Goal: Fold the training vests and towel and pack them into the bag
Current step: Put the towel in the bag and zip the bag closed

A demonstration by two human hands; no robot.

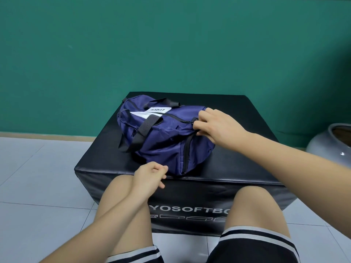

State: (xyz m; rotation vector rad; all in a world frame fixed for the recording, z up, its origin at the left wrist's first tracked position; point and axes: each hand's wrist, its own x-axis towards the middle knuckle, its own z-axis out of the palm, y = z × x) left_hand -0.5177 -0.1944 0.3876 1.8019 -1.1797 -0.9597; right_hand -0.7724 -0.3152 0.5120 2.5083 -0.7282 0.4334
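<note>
A navy blue duffel bag [161,133] with black straps and a white label lies on a black padded box [237,168]. Its top zipper looks drawn closed. My right hand [216,126] grips the bag's right end, fingers curled around a black strap loop or zipper pull there. My left hand [150,174] sits at the box's front edge just beside the bag's near corner, fingers loosely curled with nothing visibly held. No vests or towel are in view.
The box stands on a pale tiled floor [38,177] against a green wall [171,44]. A grey rounded pot [330,147] sits on the floor at the right. My bare knees [256,205] are against the box's front side.
</note>
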